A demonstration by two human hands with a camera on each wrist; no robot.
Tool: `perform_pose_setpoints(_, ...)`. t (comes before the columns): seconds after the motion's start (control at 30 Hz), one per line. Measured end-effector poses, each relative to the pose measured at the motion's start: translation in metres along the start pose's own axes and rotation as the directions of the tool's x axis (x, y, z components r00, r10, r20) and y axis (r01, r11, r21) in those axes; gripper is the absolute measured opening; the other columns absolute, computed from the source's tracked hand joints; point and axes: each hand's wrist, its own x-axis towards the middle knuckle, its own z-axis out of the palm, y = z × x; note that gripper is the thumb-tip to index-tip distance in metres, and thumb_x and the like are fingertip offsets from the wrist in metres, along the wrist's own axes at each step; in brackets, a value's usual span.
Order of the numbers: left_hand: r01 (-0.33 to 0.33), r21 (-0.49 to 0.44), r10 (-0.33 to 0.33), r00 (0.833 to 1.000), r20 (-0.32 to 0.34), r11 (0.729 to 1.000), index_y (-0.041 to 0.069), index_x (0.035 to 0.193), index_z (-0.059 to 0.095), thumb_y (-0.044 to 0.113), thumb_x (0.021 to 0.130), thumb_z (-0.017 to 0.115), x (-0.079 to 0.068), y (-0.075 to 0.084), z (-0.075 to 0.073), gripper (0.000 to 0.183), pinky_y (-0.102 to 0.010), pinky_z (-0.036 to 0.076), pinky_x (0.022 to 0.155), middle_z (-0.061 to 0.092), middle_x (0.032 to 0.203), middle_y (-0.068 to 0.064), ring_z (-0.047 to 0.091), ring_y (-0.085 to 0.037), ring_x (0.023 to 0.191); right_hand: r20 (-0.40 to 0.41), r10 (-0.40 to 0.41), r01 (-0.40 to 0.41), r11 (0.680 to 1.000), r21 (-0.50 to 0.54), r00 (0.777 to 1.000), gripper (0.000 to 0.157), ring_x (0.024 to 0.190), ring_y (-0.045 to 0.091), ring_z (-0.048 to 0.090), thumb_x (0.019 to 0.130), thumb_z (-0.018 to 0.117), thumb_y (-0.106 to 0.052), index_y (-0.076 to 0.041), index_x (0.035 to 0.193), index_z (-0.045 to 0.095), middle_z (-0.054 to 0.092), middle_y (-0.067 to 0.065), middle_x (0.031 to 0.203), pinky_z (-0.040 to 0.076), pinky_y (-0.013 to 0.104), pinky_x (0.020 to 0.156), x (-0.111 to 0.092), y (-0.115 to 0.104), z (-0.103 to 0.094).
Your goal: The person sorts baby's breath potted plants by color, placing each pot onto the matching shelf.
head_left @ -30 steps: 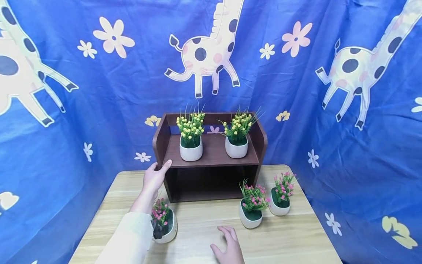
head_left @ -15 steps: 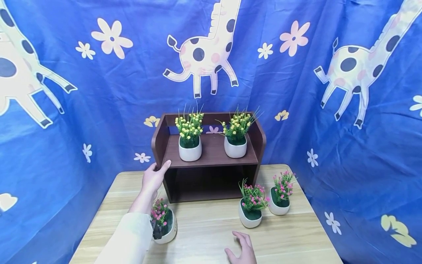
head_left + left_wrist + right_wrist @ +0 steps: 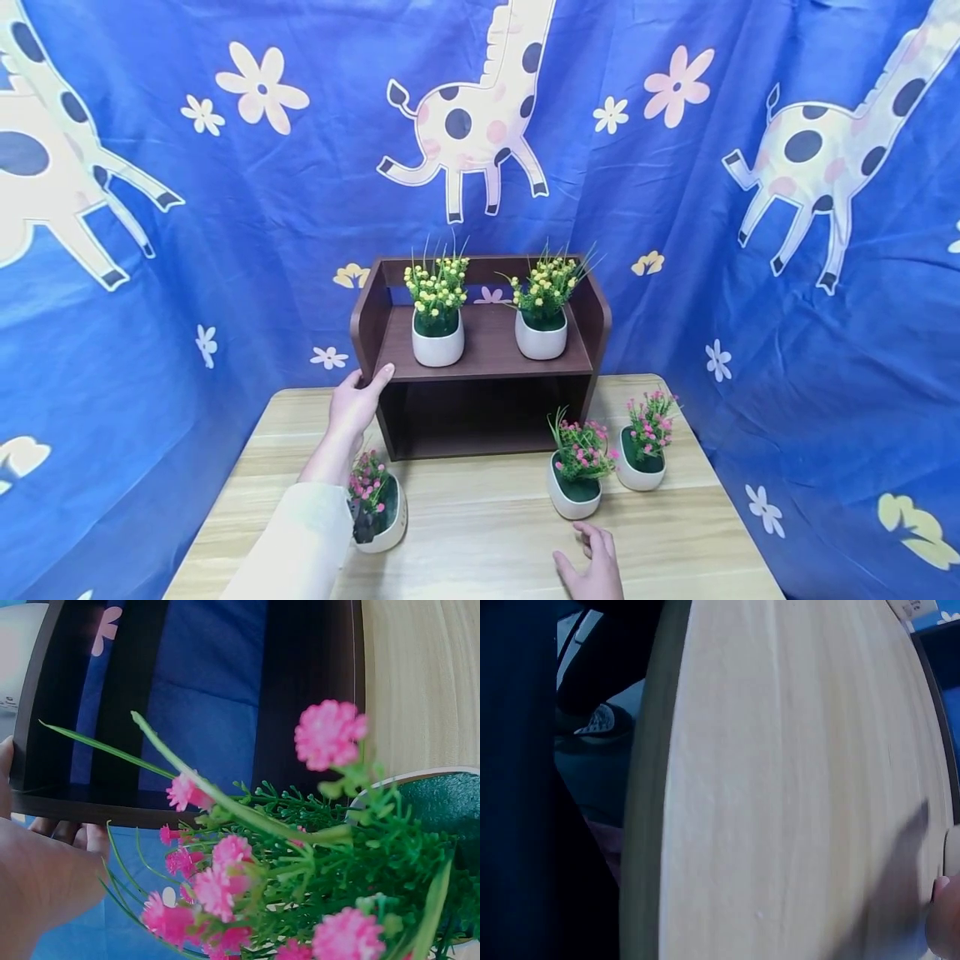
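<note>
My left hand grips the left side of a dark brown two-tier shelf, its thumb on the upper board's front corner. In the left wrist view its fingers curl behind the side panel. Below that forearm, partly hidden by the sleeve, stands a white pot with pink flowers. My right hand holds nothing. Its fingers are loosely bent, just in front of another white pot of pink flowers. In the right wrist view part of this hand shows at the right edge.
Two white pots with yellow flowers, one left and one right, stand on the upper board. A third pink-flowered pot is at the table's right. Blue giraffe-print cloth surrounds the wooden table at the back and sides.
My right hand has moved rightward across the table's front, to just before the nearer right pink-flowered pot. The left hand keeps its hold on the shelf, and the pots stay where they were.
</note>
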Motion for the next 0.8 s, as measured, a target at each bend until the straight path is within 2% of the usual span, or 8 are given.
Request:
perform_pose_setpoints(0.13, -0.004, -0.013, 0.004, 1.000, 0.002, 1.000, 0.005, 0.157, 0.051, 0.067, 0.099, 0.069, 0.000, 0.000, 0.001, 0.087, -0.057, 0.033, 0.132, 0.049, 0.165, -0.025, 0.043, -0.040, 0.156, 0.000, 0.074, -0.074, 0.997, 0.014, 0.997, 0.060, 0.106, 0.017, 0.064, 0.073, 0.096, -0.007, -0.002, 0.125, 0.067, 0.062, 0.011, 0.117, 0.063, 0.030, 0.091, 0.007, 0.002, -0.009)
perform_pose_setpoints(0.2, -0.003, -0.018, 0.003, 1.000, 0.003, 1.000, 0.005, 0.156, 0.052, 0.067, 0.099, 0.069, 0.000, 0.000, 0.001, 0.086, -0.057, 0.034, 0.132, 0.050, 0.165, -0.025, 0.043, -0.039, 0.155, 0.029, 0.132, -0.133, 0.991, 0.030, 0.991, 0.062, 0.111, 0.023, 0.064, 0.078, 0.095, -0.009, 0.001, 0.130, 0.064, 0.061, 0.016, 0.121, 0.063, 0.033, 0.094, 0.013, 0.001, -0.016)
perform_pose_setpoints(0.33, 0.002, -0.026, -0.002, 1.000, 0.004, 1.000, 0.006, 0.156, 0.052, 0.066, 0.099, 0.069, -0.001, 0.000, 0.002, 0.084, -0.057, 0.034, 0.132, 0.050, 0.165, -0.024, 0.044, -0.039, 0.155, 0.047, 0.204, -0.206, 0.977, 0.052, 0.978, 0.070, 0.118, 0.031, 0.064, 0.082, 0.093, -0.011, 0.003, 0.140, 0.057, 0.060, 0.020, 0.131, 0.060, 0.030, 0.097, 0.024, 0.004, -0.024)
perform_pose_setpoints(0.47, 0.002, -0.030, -0.002, 1.000, 0.011, 1.000, 0.005, 0.157, 0.051, 0.065, 0.100, 0.068, -0.002, 0.002, 0.004, 0.084, -0.057, 0.034, 0.132, 0.050, 0.165, -0.024, 0.044, -0.039, 0.154, 0.046, 0.197, -0.200, 0.978, 0.066, 0.979, 0.078, 0.122, 0.033, 0.062, 0.083, 0.093, -0.012, 0.003, 0.148, 0.052, 0.057, 0.022, 0.138, 0.058, 0.026, 0.099, 0.035, 0.010, -0.025)
perform_pose_setpoints(0.53, 0.000, -0.032, 0.001, 1.000, 0.019, 1.000, 0.005, 0.158, 0.049, 0.065, 0.100, 0.068, -0.001, 0.002, 0.004, 0.085, -0.057, 0.034, 0.132, 0.049, 0.165, -0.024, 0.043, -0.040, 0.154, 0.063, 0.194, -0.198, 0.978, 0.069, 0.979, 0.083, 0.126, 0.036, 0.062, 0.084, 0.093, -0.013, 0.002, 0.153, 0.048, 0.054, 0.023, 0.142, 0.058, 0.033, 0.104, 0.041, 0.009, -0.027)
perform_pose_setpoints(0.67, -0.002, -0.039, 0.004, 1.000, 0.031, 0.999, 0.004, 0.161, 0.045, 0.061, 0.102, 0.068, -0.001, 0.003, 0.002, 0.085, -0.057, 0.032, 0.133, 0.046, 0.168, -0.025, 0.041, -0.041, 0.157, 0.086, 0.151, -0.158, 0.984, 0.081, 0.985, 0.096, 0.130, 0.044, 0.061, 0.084, 0.093, -0.016, 0.004, 0.160, 0.039, 0.050, 0.027, 0.145, 0.056, 0.054, 0.111, 0.051, 0.004, -0.028)
perform_pose_setpoints(0.8, -0.001, -0.045, 0.003, 0.999, 0.042, 0.999, 0.003, 0.163, 0.041, 0.058, 0.103, 0.067, 0.000, 0.004, 0.002, 0.085, -0.056, 0.030, 0.135, 0.043, 0.169, -0.025, 0.039, -0.042, 0.159, 0.109, 0.132, -0.142, 0.986, 0.088, 0.985, 0.102, 0.131, 0.048, 0.060, 0.084, 0.093, -0.017, 0.007, 0.163, 0.033, 0.048, 0.031, 0.149, 0.052, 0.060, 0.114, 0.059, -0.003, -0.030)
